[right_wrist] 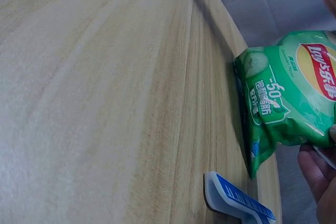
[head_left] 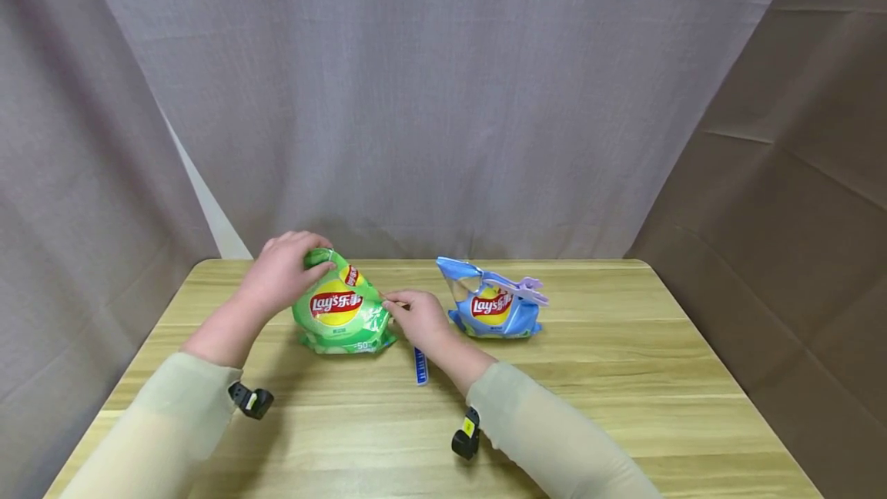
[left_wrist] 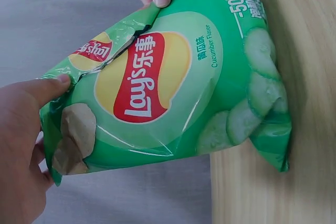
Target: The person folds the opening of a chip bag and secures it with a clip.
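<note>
A green Lay's cucumber-flavor chip bag (head_left: 336, 329) stands on the table with its top edge folded over to the front. My left hand (head_left: 286, 272) grips the fold at its upper left, thumb on the front, as the left wrist view shows. At the other end of the fold, my right hand (head_left: 423, 320) pinches the bag's right edge between thumb and fingers. A blue and white strip-shaped thing, perhaps a bag clip (right_wrist: 239, 199), lies on the table beside the bag, partly under my right hand in the head view.
To the right stands a blue Lay's chip bag (head_left: 495, 322), its top folded at a slant and held by a purple clip (head_left: 520, 288). Grey curtains (head_left: 443, 114) hang behind the wooden table (head_left: 624, 383), and a brown cloth (head_left: 790, 199) hangs on the right.
</note>
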{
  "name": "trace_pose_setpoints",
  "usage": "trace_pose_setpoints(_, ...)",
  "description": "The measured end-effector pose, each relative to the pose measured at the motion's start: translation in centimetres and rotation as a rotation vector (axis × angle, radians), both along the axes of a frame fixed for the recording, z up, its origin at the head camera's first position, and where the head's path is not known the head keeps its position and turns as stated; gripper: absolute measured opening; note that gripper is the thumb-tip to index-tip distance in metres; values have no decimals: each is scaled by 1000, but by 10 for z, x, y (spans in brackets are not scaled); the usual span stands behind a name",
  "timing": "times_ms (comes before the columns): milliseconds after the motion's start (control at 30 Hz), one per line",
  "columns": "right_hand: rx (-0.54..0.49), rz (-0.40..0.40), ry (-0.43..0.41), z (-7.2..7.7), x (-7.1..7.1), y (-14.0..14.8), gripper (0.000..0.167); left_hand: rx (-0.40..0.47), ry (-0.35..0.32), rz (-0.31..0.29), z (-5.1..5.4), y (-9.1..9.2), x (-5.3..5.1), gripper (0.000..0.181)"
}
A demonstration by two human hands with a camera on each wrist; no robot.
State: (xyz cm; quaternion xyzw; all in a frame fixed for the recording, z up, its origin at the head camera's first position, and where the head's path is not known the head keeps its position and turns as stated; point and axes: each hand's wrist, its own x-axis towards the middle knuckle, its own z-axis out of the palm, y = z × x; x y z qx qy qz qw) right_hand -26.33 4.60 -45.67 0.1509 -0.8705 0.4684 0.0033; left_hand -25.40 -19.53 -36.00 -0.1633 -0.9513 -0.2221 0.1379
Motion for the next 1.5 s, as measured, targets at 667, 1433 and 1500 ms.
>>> trace_pose_setpoints(667, 46, 47, -39, 1, 3, 13, 32, 18, 45, -49, -2, 9, 4, 26)
trace_pose_setpoints(1433, 423, -71, 18, 5, 27, 35, 27, 24, 7, -40, -5, 5, 0, 28)
trace_pose_setpoints(1500, 494, -78, -3, 3, 28, 37, 33, 25, 9, -41, -5, 4, 0, 28)
